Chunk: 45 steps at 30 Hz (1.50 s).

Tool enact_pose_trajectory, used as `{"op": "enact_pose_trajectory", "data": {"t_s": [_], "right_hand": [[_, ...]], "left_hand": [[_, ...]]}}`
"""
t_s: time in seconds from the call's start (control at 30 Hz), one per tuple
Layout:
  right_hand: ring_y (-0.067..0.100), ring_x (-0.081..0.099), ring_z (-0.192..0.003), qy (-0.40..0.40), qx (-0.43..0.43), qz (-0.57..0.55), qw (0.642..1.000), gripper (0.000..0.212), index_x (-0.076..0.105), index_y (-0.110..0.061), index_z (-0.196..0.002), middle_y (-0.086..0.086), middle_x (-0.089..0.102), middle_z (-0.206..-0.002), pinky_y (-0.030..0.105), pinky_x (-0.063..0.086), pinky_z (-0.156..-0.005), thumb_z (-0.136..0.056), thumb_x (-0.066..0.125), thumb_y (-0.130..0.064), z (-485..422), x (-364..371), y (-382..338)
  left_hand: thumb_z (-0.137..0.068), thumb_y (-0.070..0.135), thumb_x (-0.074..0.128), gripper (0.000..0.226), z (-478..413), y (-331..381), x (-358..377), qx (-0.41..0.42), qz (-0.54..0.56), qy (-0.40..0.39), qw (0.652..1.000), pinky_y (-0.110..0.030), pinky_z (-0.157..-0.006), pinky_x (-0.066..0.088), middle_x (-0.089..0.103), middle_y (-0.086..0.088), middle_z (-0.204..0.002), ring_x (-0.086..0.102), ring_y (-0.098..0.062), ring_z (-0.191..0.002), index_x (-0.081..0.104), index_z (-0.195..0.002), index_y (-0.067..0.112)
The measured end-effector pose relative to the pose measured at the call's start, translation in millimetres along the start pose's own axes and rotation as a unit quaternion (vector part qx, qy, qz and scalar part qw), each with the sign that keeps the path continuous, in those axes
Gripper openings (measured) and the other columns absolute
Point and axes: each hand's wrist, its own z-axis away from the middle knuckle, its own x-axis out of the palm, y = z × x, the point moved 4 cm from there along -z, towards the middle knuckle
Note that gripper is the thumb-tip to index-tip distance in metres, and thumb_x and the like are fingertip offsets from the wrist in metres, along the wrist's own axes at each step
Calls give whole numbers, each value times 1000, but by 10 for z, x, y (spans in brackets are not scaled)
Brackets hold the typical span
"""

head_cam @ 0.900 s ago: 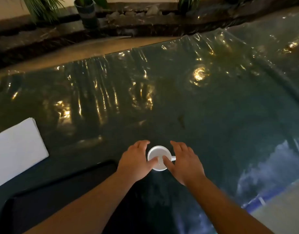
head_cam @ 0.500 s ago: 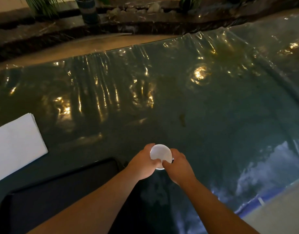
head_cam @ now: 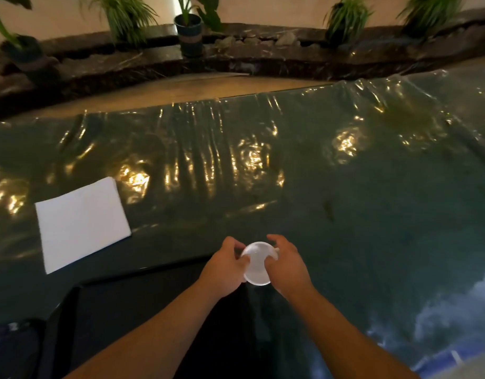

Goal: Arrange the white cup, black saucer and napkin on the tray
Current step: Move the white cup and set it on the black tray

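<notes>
Both hands pinch the cup from either side, left hand and right hand, at the tray's far right corner. Keep it level and lower it well inside the rim. The napkin lies on the desk, left. No saucer is discernible.

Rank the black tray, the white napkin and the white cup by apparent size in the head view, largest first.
1. black tray, though partly covered by the arms and cut off at the frame edge
2. white napkin
3. white cup, held between both hands
</notes>
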Motion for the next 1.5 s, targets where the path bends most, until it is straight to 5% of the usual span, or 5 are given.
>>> {"op": "enact_pose_trajectory", "data": {"t_s": [0.33,0.93,1.07,1.27,1.5], "right_hand": [[11,63,-98,-42,-57,29,997,47,50,-28,-143,-10,64,-112,26,51,-74,-98,60,-20,146,651,-527],[27,65,-96,-91,-118,282,948,35,52,-30,-134,3,68,-115,41,58,-73,-101,48,-23,139,954,-717],[23,57,-117,-67,-173,276,943,40,58,-28,-136,-1,63,-128,43,55,-91,-97,58,-33,196,951,-830],[23,36,-143,-47,-276,311,908,68,42,-21,-155,1,47,-154,38,33,-117,-98,58,-54,336,1156,-1184],[21,19,-156,-94,-324,351,873,81,25,-29,-163,-1,29,-168,39,17,-127,-96,48,-68,611,1812,-1584]], "left_hand": [[-88,9,65,51,364,-645,-575,-69,84,43,993,-37,-77,64,65,4,-109,69,-18,-95,45,-126,37],[-96,32,67,41,433,-1052,-660,-114,83,-11,990,-42,-87,61,72,9,-101,76,-11,-79,53,-134,26],[-91,51,65,57,499,-1066,-889,-70,-62,35,995,-31,-81,53,67,11,-118,65,-11,-101,45,-142,33],[-86,62,64,73,719,-1212,-1401,22,-208,153,966,-39,-107,45,44,6,-152,40,-17,-138,39,-148,33],[-84,71,59,86,1047,-1714,-1997,-7,-266,221,938,-42,-121,25,26,2,-167,25,-22,-151,32,-155,30]]}}
